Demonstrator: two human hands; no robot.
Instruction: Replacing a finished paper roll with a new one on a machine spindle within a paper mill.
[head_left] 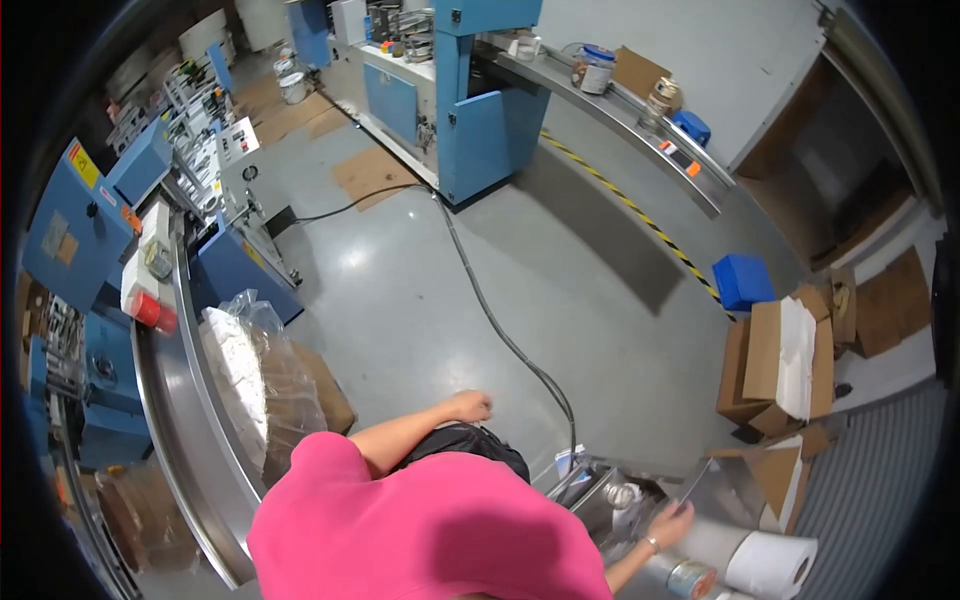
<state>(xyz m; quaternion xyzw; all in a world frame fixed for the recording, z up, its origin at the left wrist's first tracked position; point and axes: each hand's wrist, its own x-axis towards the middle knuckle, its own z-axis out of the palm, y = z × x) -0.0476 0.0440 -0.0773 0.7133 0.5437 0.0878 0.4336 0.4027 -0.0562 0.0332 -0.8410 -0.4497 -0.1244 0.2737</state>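
My left hand (471,406) hangs by my waist in front of the dark shorts (462,444), its fingers curled in loosely and nothing visible in them. Out to the lower right, my right hand (671,522) reaches over a metal cart (592,492), with a band on the wrist and its fingers apart. A grey, shiny panel (730,490) stands right by its fingertips; whether they touch it, I cannot tell. Close to that hand are a white paper roll (765,562) and a roll of clear tape (690,578). Small items in the cart are hard to make out.
A dark cable (490,310) crosses the grey floor. Blue machines (495,140) stand ahead and to the left. A metal rail (190,400) and a plastic-lined carton (320,385) are at my left. Cardboard boxes (762,355) and a blue bin (743,281) stand to the right.
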